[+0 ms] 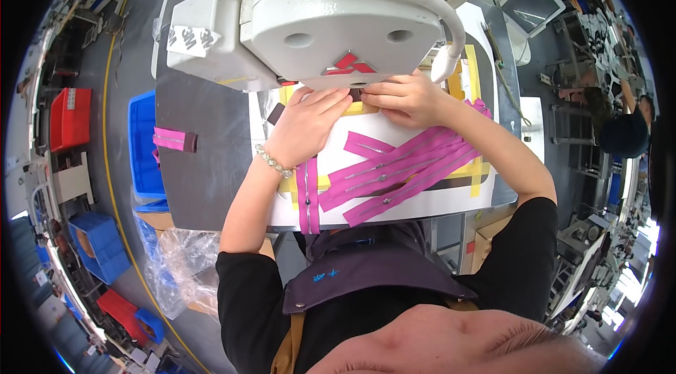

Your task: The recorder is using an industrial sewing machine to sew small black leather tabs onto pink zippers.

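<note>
Under the head of a white sewing machine (345, 29), both my hands meet at a small dark brown piece (355, 94). My left hand (310, 120) lies palm down with its fingers stretched out flat, the tips at the piece's left edge. From the other side, the curled fingers of my right hand (405, 98) close on it. The needle area is hidden by the machine head. A pink zipper (308, 198) hangs toward the near edge below my left wrist. Several more pink zippers (394, 170) lie fanned out under my right forearm.
Yellow tape (475, 180) edges the white work surface (415, 206). A pink zipper with a dark end (174, 139) lies at the table's left. Beside the table is a blue bin (143, 148), with clear plastic wrap (186, 265) below. A screen (533, 4) stands at far right.
</note>
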Demonstrator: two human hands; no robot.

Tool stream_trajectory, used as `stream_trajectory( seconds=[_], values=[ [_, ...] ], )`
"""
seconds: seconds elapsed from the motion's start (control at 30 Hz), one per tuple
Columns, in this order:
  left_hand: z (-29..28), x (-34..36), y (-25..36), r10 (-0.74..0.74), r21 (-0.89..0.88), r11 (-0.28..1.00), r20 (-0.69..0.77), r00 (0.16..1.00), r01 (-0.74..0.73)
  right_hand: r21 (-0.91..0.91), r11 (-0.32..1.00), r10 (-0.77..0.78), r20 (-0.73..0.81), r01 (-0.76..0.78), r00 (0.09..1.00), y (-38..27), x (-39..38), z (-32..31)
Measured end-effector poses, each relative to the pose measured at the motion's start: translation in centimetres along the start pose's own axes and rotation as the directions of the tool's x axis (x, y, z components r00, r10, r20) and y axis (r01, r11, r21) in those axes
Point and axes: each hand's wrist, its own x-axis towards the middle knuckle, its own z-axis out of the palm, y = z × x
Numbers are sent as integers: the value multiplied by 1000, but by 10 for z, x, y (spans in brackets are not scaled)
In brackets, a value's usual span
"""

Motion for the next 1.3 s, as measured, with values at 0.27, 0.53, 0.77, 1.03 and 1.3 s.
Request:
stream_trajectory(
  seconds=[0.27,0.53,0.77,1.03,1.3],
  values=[
    [-5,1,0,-40,-69,996,103,994,48,34,998,-51,-31,52,998,5,3,8],
    [-2,-5,3,-25,4,1000,25,999,25,-79,990,117,-2,-117,993,-17,-3,8],
    [-22,-22,23,-79,-114,990,5,997,79,-47,946,314,-108,-321,943,-42,-39,-16],
    [-6,-33,74,-290,-351,876,168,942,332,111,858,509,-52,-501,859,-61,-90,-35],
    [-4,-29,80,-274,-318,888,216,937,333,93,885,454,42,-456,890,-68,-82,-34]
  ],
)
